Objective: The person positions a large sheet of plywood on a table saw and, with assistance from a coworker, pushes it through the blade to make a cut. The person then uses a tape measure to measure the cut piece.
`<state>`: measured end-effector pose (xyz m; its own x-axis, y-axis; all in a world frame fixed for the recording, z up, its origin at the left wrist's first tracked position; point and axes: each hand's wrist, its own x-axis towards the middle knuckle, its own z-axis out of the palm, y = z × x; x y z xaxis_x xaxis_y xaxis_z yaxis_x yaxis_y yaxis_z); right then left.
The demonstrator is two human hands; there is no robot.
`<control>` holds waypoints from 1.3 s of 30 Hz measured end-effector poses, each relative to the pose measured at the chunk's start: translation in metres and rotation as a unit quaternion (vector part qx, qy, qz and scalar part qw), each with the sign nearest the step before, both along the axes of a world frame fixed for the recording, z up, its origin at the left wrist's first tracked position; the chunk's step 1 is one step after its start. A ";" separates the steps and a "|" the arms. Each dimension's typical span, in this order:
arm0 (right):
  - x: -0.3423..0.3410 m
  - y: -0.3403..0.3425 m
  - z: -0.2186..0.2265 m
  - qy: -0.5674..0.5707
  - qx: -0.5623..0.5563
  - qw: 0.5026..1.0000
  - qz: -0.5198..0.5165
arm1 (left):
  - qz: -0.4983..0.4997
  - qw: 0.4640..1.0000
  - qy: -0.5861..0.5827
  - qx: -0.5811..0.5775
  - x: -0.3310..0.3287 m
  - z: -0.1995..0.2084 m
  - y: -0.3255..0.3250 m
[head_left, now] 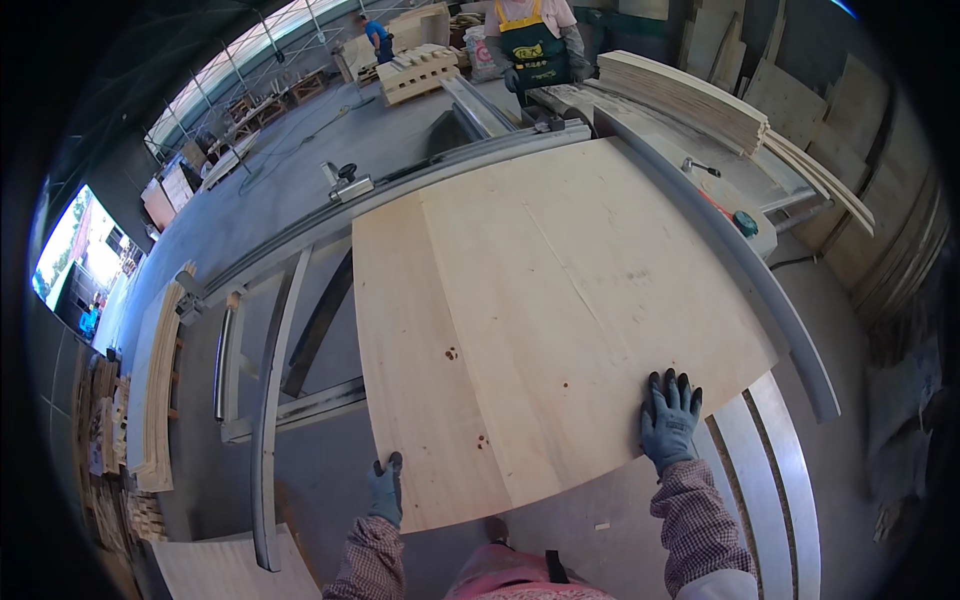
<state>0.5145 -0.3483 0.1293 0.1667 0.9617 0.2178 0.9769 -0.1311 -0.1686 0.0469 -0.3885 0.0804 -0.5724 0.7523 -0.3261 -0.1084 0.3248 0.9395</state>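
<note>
A large pale wooden panel (540,300) with several small dark knots lies flat on a sliding-table saw. My left hand (385,490), in a grey-blue work glove, grips the panel's near left corner, thumb side up; its fingers under the edge are hidden. My right hand (671,422), gloved alike, rests palm down near the panel's near right edge with fingers stretched forward. Along the right side of the panel runs a long metal fence (725,250). The panel's far edge reaches the saw's far end, where the blade cannot be made out.
Beyond the saw stands a person in a dark green apron (535,50). A stack of boards (690,100) lies at the far right. Metal frame bars (275,400) extend on the left, with stacked panels (155,390) farther left. Slatted metal table strips (770,480) lie at the near right.
</note>
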 end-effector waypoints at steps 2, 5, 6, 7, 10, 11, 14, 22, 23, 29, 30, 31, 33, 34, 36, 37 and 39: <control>-0.005 0.011 -0.001 -0.006 -0.006 1.000 -0.002 | -0.047 0.998 0.024 -0.032 -0.004 0.009 0.011; -0.013 0.026 0.002 -0.015 -0.014 1.000 -0.004 | -0.048 0.997 0.043 -0.044 -0.013 0.007 0.026; -0.016 0.032 0.003 -0.018 -0.015 1.000 -0.004 | -0.037 0.997 0.047 -0.041 -0.017 0.004 0.032; -0.020 0.039 0.006 -0.021 -0.017 1.000 -0.004 | -0.035 0.998 0.032 -0.029 -0.024 -0.001 0.038; -0.027 0.073 0.011 -0.030 -0.011 0.999 0.007 | -0.033 0.999 0.009 -0.019 -0.035 -0.004 0.070; -0.025 0.082 0.008 -0.034 -0.013 0.999 0.004 | -0.041 0.998 0.013 -0.037 -0.026 0.006 0.083; -0.028 0.110 0.001 -0.032 -0.015 0.999 0.001 | -0.140 0.989 -0.023 -0.043 -0.034 0.033 0.101; -0.041 0.159 0.004 -0.036 -0.024 0.999 -0.005 | -0.102 0.989 -0.095 -0.054 -0.038 0.030 0.102; -0.043 0.167 0.004 -0.034 -0.025 0.999 -0.007 | -0.098 0.987 -0.112 -0.055 -0.037 0.037 0.114; -0.049 0.210 0.011 -0.034 -0.023 0.999 -0.010 | -0.096 0.986 -0.130 -0.032 -0.036 0.048 0.160; -0.050 0.213 0.011 -0.033 -0.023 0.999 -0.010 | -0.098 0.985 -0.137 -0.028 -0.036 0.051 0.164; -0.051 0.216 0.010 -0.032 -0.023 0.999 -0.011 | -0.090 0.986 -0.137 -0.026 -0.037 0.051 0.168; -0.054 0.232 0.010 -0.032 -0.019 0.999 -0.008 | -0.070 0.988 -0.139 -0.020 -0.039 0.048 0.178; -0.057 0.240 0.010 -0.032 -0.017 0.999 -0.007 | -0.069 0.988 -0.135 -0.020 -0.040 0.046 0.184; -0.061 0.248 0.010 -0.033 -0.017 0.999 -0.006 | -0.068 0.989 -0.126 -0.021 -0.047 0.042 0.193; -0.064 0.251 0.010 -0.034 -0.018 0.999 -0.005 | -0.073 0.989 -0.128 -0.021 -0.052 0.035 0.197; -0.066 0.266 0.009 -0.028 -0.014 1.000 -0.001 | -0.080 0.988 -0.127 -0.017 -0.058 0.030 0.213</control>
